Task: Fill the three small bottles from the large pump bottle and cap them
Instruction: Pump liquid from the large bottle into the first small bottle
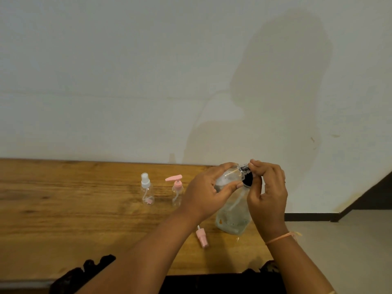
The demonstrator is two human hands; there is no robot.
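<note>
- The large pump bottle (233,217) stands upright on the wooden table (74,219), near its right end. Its wall is clear and a dip tube shows inside. The liquid looks colourless, and its level cannot be read.
- The black pump head (248,181) tops this bottle, and is partly hidden between the two hands.
- The left hand (206,190) grips a small clear bottle (230,177), with the fingers over the top and the thumb underneath. The bottle is lifted off the table and tipped on its side. Its uncapped, threaded neck points right, just above the pump head. Something whitish shows inside it, but how full it is cannot be told.
- The right hand (268,187) is curled round the pump head. Its fingertips (252,164) touch the neck of the held bottle. An orange thread band (280,237) circles that wrist.
- A pink cap (202,237) with a short white tube lies on its side on the table, just in front of the large bottle.
- A small bottle with a pink pump top (177,187) stands upright to the left of the hands and looks empty.
- A small spray bottle (147,192) with a white top stands further left. It is clear, with a curled tube inside.
</note>
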